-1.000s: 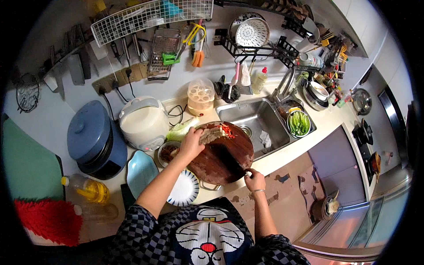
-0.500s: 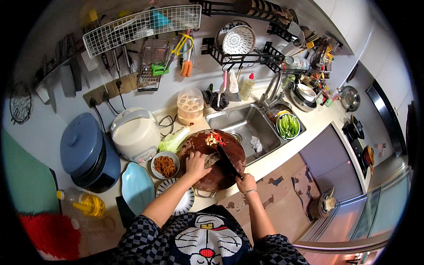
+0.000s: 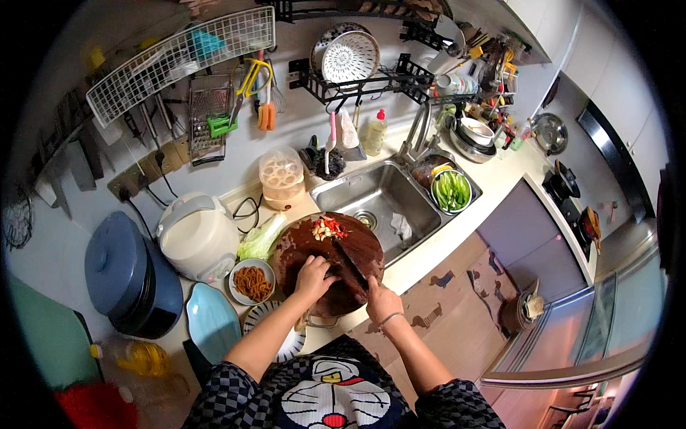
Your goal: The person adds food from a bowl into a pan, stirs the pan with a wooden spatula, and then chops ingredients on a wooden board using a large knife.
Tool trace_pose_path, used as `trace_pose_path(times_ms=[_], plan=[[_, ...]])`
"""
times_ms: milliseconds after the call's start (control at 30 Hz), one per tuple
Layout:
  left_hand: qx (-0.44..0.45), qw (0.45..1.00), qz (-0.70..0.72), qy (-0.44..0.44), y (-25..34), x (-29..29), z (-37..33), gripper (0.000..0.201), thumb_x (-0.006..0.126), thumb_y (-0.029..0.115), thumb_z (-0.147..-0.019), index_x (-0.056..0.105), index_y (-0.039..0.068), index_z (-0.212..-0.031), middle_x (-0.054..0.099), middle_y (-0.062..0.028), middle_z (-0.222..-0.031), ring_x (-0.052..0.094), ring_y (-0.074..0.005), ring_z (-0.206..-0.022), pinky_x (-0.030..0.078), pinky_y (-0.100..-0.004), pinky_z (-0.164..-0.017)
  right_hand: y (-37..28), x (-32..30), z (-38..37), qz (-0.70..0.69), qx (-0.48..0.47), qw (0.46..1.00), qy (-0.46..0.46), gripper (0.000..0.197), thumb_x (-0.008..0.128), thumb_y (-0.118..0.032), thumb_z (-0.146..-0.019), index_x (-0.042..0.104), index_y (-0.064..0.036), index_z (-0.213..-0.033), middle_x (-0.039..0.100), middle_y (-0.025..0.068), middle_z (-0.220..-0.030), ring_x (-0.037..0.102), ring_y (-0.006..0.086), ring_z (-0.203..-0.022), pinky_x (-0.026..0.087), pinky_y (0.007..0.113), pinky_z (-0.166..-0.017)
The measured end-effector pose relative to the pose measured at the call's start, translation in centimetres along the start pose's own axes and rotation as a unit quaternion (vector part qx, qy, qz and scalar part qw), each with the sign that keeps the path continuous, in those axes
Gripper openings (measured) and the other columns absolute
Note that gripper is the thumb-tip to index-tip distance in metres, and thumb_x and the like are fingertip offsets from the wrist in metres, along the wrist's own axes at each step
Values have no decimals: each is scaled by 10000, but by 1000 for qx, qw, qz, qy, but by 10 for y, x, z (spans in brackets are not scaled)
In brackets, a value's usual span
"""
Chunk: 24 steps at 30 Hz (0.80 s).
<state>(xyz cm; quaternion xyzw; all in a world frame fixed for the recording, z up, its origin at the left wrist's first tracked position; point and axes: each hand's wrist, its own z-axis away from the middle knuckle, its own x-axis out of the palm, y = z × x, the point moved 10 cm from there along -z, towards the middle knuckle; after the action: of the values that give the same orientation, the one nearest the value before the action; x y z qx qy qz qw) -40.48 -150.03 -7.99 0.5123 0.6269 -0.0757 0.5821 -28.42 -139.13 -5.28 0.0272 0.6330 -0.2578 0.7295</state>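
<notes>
knife (image 3: 350, 261) over a round, dark board (image 3: 368, 247)

i am watching from afar, taking the board as my clock, with 12 at the top of the view. the board is deep reddish brown and looks damp, with paler, scuffed patches near its edge. at its 12 lies a small heap of chopped pieces (image 3: 330, 229), bright red bits mixed with creamy pale ones, loosely scattered.

my right hand (image 3: 384, 303) is at 4 o'clock, by the rim, fingers wrapped firmly around the knife's handle, which they mostly hide. the blade looks nearly black and slants from the hand up toward 12, ending just below the heap. i see it as a narrow strip, so i cannot tell whether its edge touches the wood.

my left hand (image 3: 314, 279) is a little off centre toward 7, palm down, fingers bent and close together. something dark shows at their tips; i cannot tell what it is, or whether they pinch it.

past the rim, a bowl (image 3: 235, 287) of brown strips (image 3: 252, 284) sits between 8 and 9, a striped plate (image 3: 291, 348) at 7, a pale green leafy vegetable (image 3: 261, 239) at 10, and the steel sink (image 3: 350, 196) around 1.
</notes>
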Motion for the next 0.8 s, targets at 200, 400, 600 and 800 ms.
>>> trace_pose_path(times_ms=[200,400,600,800], plan=[[10,1000,-9,23,-9,9,10,243,677,125,-744,650,-9,-946,562,-189,-1084,498,-384,-1042,434,-438,-912,-28,6,12,80,-44,995,-39,254,483,-101,-866,376,-97,-1096,601,208,-941,657,376,-733,531,453,-608],[-11,998,50,27,-20,13,11,310,664,135,-767,624,-2,-1042,563,-190,-1137,487,-392,-1105,423,-446,-940,-32,15,8,148,-81,983,-67,302,513,-114,-859,357,-78,-1116,580,176,-920,670,336,-716,548,391,-566],[-30,993,112,31,-22,3,9,382,729,194,-745,618,15,-1063,574,-160,-1019,529,-351,-1009,451,-412,-873,-6,0,-15,84,-81,989,-88,294,506,-94,-833,374,-100,-1095,632,221,-885,654,384,-779,532,455,-651],[-222,961,161,-46,-68,18,13,471,787,359,-685,664,32,-1001,669,-120,-862,635,-295,-771,501,-383,-686,26,10,-26,-66,-60,994,-69,267,525,-112,-843,356,-62,-1043,621,276,-816,602,460,-802,472,536,-689]])
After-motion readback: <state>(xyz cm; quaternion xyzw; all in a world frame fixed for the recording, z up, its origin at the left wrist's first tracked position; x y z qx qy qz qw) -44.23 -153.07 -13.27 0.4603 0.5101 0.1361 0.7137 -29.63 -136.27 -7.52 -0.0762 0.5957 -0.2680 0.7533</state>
